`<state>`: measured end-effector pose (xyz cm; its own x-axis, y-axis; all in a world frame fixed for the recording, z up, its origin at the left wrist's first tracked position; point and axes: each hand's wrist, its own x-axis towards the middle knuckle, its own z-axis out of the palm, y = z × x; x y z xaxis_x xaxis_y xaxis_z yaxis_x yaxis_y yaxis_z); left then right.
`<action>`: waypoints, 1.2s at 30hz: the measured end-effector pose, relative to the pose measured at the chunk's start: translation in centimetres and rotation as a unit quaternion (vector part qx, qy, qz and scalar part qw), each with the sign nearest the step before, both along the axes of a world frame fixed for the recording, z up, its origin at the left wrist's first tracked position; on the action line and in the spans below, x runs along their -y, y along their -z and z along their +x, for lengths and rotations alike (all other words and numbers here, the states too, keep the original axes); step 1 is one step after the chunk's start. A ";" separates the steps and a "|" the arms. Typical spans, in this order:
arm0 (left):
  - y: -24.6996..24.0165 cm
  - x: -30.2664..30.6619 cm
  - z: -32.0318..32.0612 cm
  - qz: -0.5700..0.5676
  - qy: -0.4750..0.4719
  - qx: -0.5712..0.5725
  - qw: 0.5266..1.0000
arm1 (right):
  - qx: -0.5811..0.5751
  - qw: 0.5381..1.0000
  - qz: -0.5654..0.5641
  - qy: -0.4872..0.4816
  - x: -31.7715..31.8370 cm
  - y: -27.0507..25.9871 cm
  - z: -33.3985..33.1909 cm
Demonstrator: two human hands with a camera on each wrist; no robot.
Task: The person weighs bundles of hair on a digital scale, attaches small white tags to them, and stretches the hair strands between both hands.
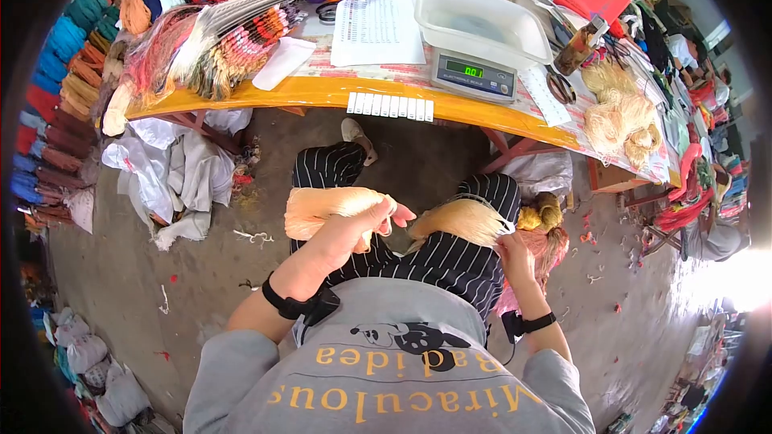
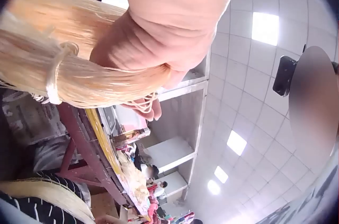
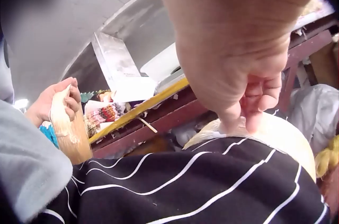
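Observation:
My left hand (image 1: 363,223) grips a peach-coloured skein of yarn (image 1: 318,206), which loops round the hand and hangs over the left thigh. In the left wrist view a pale tie band (image 2: 54,78) circles the strands close to the hand. A second, paler skein (image 1: 460,222) lies across the right thigh on dark striped trousers. At its outer end my right hand (image 1: 515,259) pinches the strands. The right wrist view shows thumb and fingertips meeting on this skein (image 3: 283,134), the other fingers curled.
Ahead stands a table with a yellow edge (image 1: 322,90), carrying an electronic scale (image 1: 474,76) under a plastic tub (image 1: 482,20), printed sheets (image 1: 378,32) and cream yarn (image 1: 619,120). White bags (image 1: 149,165) lie below it. Coloured yarn bundles (image 1: 60,112) line the left side.

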<state>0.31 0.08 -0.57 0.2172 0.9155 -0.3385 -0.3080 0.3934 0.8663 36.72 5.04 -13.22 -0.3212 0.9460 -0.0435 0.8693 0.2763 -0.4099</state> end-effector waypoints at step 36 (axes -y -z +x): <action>5.3 4.0 -10.9 -0.199 -0.016 0.059 0.978 | -0.455 0.767 -0.449 0.046 -0.2 -10.2 -8.0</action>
<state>-10.62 -3.89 -5.85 0.2506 0.7238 -0.6428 -0.4145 0.6803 0.6044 28.75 5.26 -3.03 -0.5392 0.6858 -0.4888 0.1088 -0.5189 -0.8479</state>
